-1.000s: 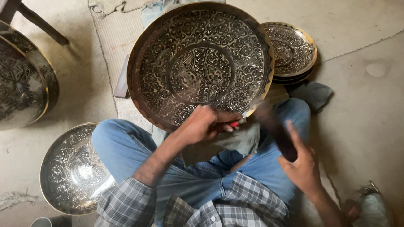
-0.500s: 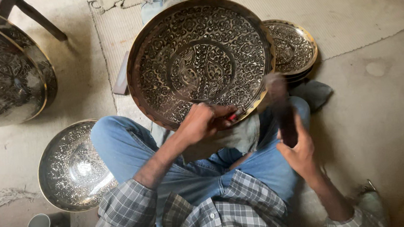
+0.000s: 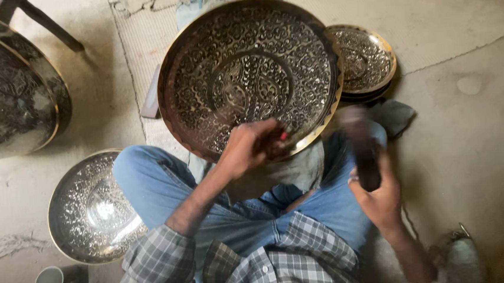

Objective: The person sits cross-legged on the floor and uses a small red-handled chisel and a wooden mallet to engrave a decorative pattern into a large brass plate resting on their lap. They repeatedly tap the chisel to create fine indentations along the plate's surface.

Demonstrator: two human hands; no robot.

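A large round engraved brass tray (image 3: 247, 71) leans on my crossed legs, its patterned face turned up. My left hand (image 3: 251, 146) rests on the tray's lower rim, fingers closed around a small tool with a red end (image 3: 283, 136). My right hand (image 3: 377, 195) is raised to the right of the tray and grips a dark wooden mallet (image 3: 363, 145), which is blurred by motion. The mallet's head hangs close to the tray's lower right rim.
A stack of smaller engraved plates (image 3: 365, 62) lies behind the tray at right. A silver engraved bowl (image 3: 88, 209) sits by my left knee, another big tray (image 3: 6, 93) at far left, a white cup (image 3: 49, 281) at bottom left. Woven mat and concrete floor around.
My right hand with the mallet has swung up from low beside my knee to the tray's lower right rim. The left hand has stayed on the rim.
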